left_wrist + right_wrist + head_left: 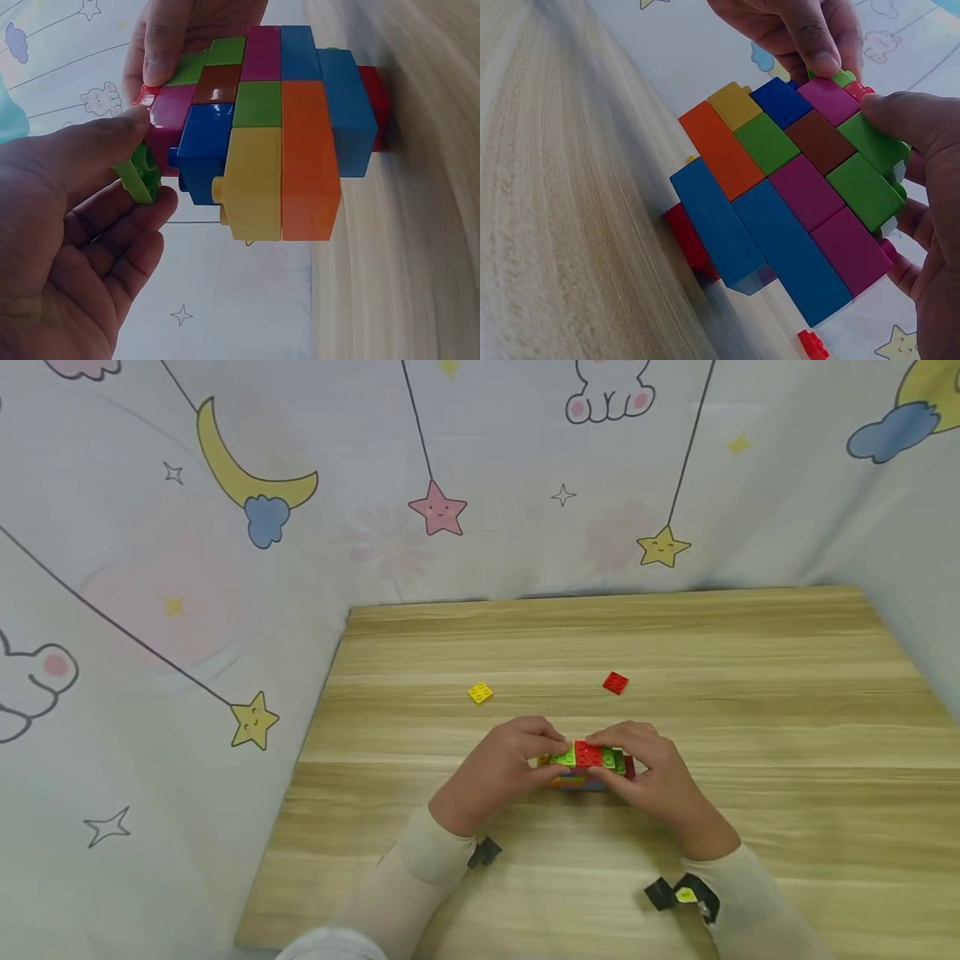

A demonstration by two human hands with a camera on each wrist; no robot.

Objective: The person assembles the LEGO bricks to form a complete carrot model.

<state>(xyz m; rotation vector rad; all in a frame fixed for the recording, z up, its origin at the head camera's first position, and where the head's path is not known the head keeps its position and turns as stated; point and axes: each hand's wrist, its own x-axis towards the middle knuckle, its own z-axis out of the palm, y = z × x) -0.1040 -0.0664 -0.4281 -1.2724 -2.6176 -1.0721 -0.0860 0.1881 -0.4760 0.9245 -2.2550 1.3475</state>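
Note:
A stepped structure of toy building bricks (307, 157) in blue, orange, yellow, green, magenta and brown stands upright on the table between both hands. My left hand (502, 768) pinches a light green brick (139, 174) between thumb and fingers at the structure's top, beside a magenta brick (829, 101). Thumb and fingers of my right hand (652, 772) grip a thin red brick (588, 753) on top, next to the light green one. In the right wrist view, the right thumb covers part of that red brick. Whether the light green brick is fully seated I cannot tell.
Beyond the hands, a loose yellow brick (481, 693) and a loose red brick (616, 682) lie on the wood-grain table (787, 710). A white cloth with printed stars and moons (510, 552) hangs behind the table and along its sides.

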